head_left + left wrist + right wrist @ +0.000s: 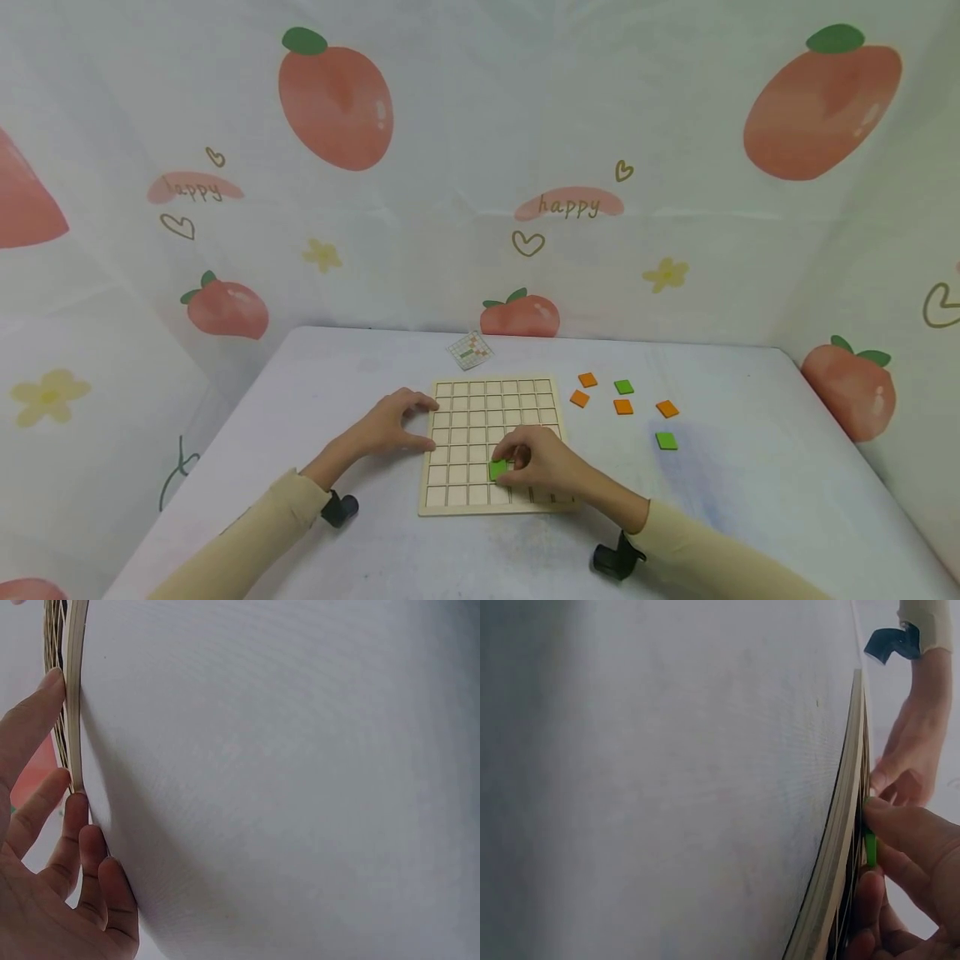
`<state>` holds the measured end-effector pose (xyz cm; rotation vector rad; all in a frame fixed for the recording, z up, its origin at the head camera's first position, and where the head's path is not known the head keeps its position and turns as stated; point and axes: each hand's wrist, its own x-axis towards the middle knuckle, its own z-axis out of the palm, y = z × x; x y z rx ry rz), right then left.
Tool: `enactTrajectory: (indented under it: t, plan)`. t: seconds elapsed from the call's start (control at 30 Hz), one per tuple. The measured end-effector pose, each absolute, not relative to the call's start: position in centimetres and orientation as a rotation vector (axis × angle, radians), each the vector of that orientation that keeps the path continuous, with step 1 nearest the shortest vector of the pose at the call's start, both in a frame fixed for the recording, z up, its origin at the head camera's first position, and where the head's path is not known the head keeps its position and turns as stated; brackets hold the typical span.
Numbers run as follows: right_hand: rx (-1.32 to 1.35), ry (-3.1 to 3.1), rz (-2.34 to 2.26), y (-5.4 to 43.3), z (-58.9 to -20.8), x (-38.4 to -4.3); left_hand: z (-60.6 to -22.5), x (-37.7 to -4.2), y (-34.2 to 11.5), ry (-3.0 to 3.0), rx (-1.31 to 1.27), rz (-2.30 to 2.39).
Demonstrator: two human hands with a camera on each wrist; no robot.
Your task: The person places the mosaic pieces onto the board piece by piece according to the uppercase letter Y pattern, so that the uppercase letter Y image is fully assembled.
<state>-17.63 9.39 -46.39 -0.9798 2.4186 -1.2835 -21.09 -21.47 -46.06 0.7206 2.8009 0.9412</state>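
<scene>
A light wooden board (459, 432) with a grid of square cells lies flat on the table. My right hand (543, 462) is over its lower right part, pinching a green square tile (498, 471) between thumb and fingers. In the right wrist view the tile (870, 847) stands edge-on at the board's surface, under the fingertips. At the board's left side rests my left hand (392, 425), thumb and fingers spread apart and touching the rim. The left wrist view shows those fingertips along the board's edge (73, 697).
Right of the board lie several loose orange tiles (623, 407) and two green tiles (666, 441). Behind the board is a small card (470, 350) printed with a coloured grid. A fruit-printed cloth (450, 250) hangs behind the white table (360, 550).
</scene>
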Motion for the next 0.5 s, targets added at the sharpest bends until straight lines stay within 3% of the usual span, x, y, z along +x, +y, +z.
enactTrajectory:
  t: [0.5]
  plan:
    - [-0.978,2.429,-1.263,9.26,-46.20,-17.47,-45.80,-20.95,-21.39,2.787,0.681,0.940]
